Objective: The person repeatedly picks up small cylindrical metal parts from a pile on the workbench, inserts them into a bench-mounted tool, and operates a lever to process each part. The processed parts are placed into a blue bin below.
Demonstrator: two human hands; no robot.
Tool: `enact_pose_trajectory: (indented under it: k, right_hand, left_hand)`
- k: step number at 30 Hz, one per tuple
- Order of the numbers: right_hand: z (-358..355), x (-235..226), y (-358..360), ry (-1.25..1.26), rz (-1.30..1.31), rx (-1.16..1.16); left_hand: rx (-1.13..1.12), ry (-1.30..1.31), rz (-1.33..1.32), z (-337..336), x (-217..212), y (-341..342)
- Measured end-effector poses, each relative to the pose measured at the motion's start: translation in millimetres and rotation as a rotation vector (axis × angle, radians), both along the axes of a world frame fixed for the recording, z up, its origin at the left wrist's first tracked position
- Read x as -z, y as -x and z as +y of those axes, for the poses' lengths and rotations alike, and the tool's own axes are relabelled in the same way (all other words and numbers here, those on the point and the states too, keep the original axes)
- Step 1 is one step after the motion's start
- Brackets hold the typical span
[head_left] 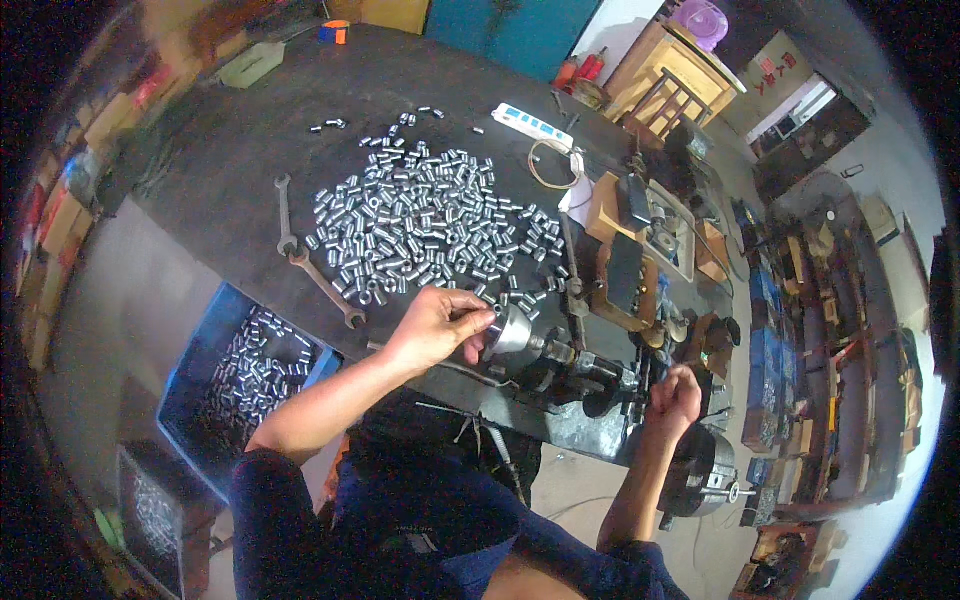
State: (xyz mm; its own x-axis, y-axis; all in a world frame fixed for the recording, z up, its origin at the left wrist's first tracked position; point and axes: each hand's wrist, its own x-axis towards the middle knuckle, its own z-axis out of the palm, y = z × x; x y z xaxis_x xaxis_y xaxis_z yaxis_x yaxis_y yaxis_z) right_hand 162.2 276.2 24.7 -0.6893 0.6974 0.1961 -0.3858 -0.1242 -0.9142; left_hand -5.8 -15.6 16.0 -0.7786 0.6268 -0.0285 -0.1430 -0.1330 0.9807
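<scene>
My left hand (440, 325) is closed in a pinch at the silver rounded head (514, 332) of a small bench machine (572, 360). Whatever lies between its fingertips is mostly hidden. At the machine's other end, my right hand (676, 396) is curled into a fist beside the dark metal parts. What that fist grips cannot be made out. Just beyond my left hand, a wide heap of short shiny metal sleeves (420, 225) spreads over the dark bench top (210, 170).
Left of the heap lie two open-ended wrenches (284, 212) (325, 290). Below the bench edge, a blue bin (178, 405) holds more sleeves. A white power strip (532, 125), a wooden box (622, 290) and a tray (672, 250) stand toward the right. Loaded shelves (840, 380) line the right wall.
</scene>
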Motion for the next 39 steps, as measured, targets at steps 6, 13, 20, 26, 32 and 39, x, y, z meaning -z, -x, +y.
enact_pose_trajectory:
  k: [6, 13, 20, 26, 32, 39]
  right_hand:
    - [-3.0, 4.9, -12.8, 0.100, -0.093, -0.030]
    - [8.0, 1.0, 18.6, 0.016, -0.090, 0.076]
    - [3.0, 0.0, 2.8, 0.017, -0.015, -0.048]
    - [-10.8, 7.7, -21.4, 0.059, -0.098, -0.005]
    - [-11.1, 0.6, -10.9, -0.016, -0.156, 0.073]
    - [20.9, 12.5, 36.2, 0.079, -0.071, 0.050]
  left_hand:
    - [-0.049, 0.016, -0.014, 3.2, 2.2, -2.2]
    - [0.057, -0.063, -0.031, -1.2, 2.7, 2.3]
    - [0.027, -0.045, -0.042, -1.9, -1.9, -0.6]
    - [-0.017, 0.067, 0.004, 2.0, 2.3, -3.4]
    - [0.043, -0.035, 0.026, -0.8, 2.2, 0.7]
    - [0.042, -0.056, 0.053, 0.0, 2.9, 2.5]
